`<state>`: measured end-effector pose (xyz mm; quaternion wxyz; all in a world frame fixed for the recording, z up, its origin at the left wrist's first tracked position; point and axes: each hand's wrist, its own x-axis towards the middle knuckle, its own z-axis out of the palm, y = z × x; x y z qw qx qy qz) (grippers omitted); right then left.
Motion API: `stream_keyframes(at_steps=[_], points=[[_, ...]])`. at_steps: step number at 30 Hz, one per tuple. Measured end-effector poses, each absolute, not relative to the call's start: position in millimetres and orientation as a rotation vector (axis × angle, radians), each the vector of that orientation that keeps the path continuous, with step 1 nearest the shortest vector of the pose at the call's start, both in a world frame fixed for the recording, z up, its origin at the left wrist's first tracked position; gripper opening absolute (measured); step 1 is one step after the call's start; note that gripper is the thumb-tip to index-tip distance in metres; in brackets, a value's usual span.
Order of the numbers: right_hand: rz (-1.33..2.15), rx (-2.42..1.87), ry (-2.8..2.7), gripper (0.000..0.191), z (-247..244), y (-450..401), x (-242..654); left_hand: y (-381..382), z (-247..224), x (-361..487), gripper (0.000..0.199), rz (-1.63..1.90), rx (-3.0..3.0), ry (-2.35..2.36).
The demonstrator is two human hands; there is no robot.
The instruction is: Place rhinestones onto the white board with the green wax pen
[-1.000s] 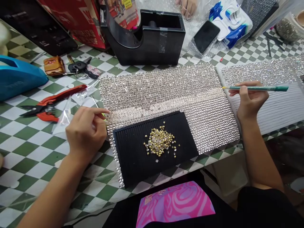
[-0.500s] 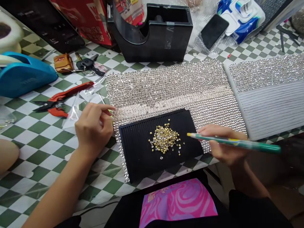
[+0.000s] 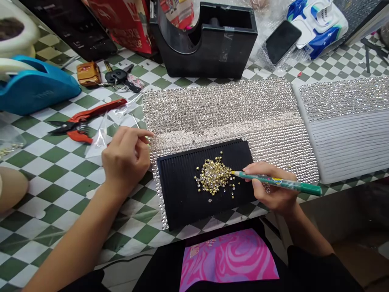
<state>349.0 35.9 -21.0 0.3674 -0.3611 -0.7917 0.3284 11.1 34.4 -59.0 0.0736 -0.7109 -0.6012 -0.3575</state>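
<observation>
My right hand (image 3: pixel 273 188) is closed around a green pen-like picker (image 3: pixel 285 184). Its yellow tip meets the right side of a pile of gold-backed rhinestones (image 3: pixel 214 176). The pile lies on a black ridged tray (image 3: pixel 185 202). Beneath the tray and beyond it spreads a sheet of silver rhinestones (image 3: pixel 219 101), with a paler band running across. At the sheet's left edge, the index finger of my left hand (image 3: pixel 127 160) is stretched out and touches the stones. Its other fingers are loosely curled, with a gap by the thumb and nothing seen in them.
A white grooved board (image 3: pixel 349 138), partly covered with rhinestones, lies at right. Red-handled pruners (image 3: pixel 83 121), a clear plastic bag (image 3: pixel 101 138), keys (image 3: pixel 117 76) and a blue tape dispenser (image 3: pixel 45 89) are at left. Behind stand a black tape dispenser (image 3: pixel 209 52), a phone (image 3: pixel 282 40) and a wipes pack (image 3: pixel 322 28).
My right hand has moved left, bringing the picker's tip from the tray's right edge to the rhinestone pile. My left hand keeps its place at the sheet's edge. The whole view has shifted slightly.
</observation>
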Motion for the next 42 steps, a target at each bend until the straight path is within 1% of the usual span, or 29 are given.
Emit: stream_keyframes(at_steps=[12, 14, 17, 19, 21, 22, 27, 30, 36, 42], points=[[0.867, -0.935, -1.962, 0.023, -21, 36, 345, 35, -59, 11, 0.029, -1.068, -2.151, -1.767], [0.767, -0.971, -1.828, 0.022, -19, 44, 351, 35, -58, 11, 0.028, -1.076, -2.151, -1.761], [0.515, -1.010, -1.565, 0.018, -12, 72, 372, 36, -57, 11, 0.026, -1.082, -2.156, -1.745], [0.390, -0.991, -1.427, 0.011, -8, 100, 393, 36, -57, 11, 0.025, -1.093, -2.158, -1.739], [0.400, -0.955, -1.360, 0.004, -6, 127, 417, 37, -57, 11, 0.025, -1.104, -2.165, -1.737], [0.420, -0.969, -1.365, 0.004, -6, 139, 428, 38, -57, 10, 0.025, -1.110, -2.167, -1.735], [0.467, -1.102, -1.400, 0.019, -22, 173, 457, 39, -56, 10, 0.024, -1.122, -2.168, -1.756], [0.515, -1.214, -1.444, 0.022, -33, 178, 459, 38, -55, 11, 0.025, -1.112, -2.174, -1.779], [0.502, -1.246, -1.456, 0.014, -40, 178, 458, 37, -54, 13, 0.027, -1.102, -2.156, -1.846], [0.508, -1.218, -1.444, 0.007, -42, 178, 455, 37, -57, 13, 0.026, -1.108, -2.155, -1.816]])
